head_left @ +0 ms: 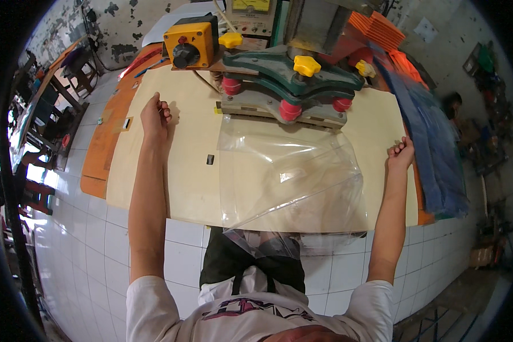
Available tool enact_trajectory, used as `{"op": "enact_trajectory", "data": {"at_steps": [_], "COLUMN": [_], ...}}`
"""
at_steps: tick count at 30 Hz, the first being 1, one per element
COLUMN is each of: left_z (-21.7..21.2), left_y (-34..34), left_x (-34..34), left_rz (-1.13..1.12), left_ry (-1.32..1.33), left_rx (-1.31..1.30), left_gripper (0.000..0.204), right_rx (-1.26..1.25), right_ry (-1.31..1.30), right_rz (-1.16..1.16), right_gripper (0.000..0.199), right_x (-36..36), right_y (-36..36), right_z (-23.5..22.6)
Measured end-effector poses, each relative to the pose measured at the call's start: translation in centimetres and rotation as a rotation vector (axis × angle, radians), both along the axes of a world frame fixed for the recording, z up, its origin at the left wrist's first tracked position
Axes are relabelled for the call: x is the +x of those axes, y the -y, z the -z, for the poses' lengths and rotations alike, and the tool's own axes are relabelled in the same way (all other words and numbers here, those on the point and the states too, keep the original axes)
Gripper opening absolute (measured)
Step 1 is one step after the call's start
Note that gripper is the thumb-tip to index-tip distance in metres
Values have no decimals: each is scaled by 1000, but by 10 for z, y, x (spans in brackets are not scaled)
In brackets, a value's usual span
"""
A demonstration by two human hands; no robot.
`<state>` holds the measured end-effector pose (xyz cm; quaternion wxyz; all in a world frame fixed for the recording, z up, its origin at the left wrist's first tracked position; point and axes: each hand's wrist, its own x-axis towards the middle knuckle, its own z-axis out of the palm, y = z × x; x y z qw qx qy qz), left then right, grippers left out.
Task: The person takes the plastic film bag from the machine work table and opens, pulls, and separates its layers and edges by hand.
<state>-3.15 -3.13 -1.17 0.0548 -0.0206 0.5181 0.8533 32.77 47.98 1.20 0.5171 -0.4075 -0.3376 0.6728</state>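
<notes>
My left hand rests on the cream board, left of the press, its fingers loosely curled with nothing visible in them. At the board's right edge lies my right hand, closed into a loose fist, beside a stack of blue plastic sheets. Between my arms a clear plastic sheet is spread, creased across its middle. Its far end runs under the flat plate of a green press; its near end hangs over the front edge above my lap. Neither hand touches the sheet.
An orange control box with a black knob stands left of the press. A small dark piece lies on the cream board. Blue plastic sheets drape over the right edge. Folded orange material sits at the back right.
</notes>
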Motion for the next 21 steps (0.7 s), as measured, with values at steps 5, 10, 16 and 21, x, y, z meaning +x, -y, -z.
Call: {"op": "enact_trajectory", "data": {"at_steps": [5, 10, 16, 21], "left_z": [-1, 0, -2, -1], "left_y": [0, 1, 0, 2], "left_x": [1, -2, 0, -2], "left_rz": [-8, -15, -27, -42], "left_ry": [-5, 6, -5, 0], "left_rx": [-13, -7, -8, 1], "left_gripper": [24, 25, 26, 26], "right_rx": [10, 22, 31, 31], "right_ry": [1, -11, 12, 21], "right_rz": [-1, -21, -6, 0], "right_gripper": [16, 17, 16, 15], "right_x": [0, 1, 1, 0], "right_y": [-1, -4, -4, -2], "right_z": [0, 3, 3, 1]}}
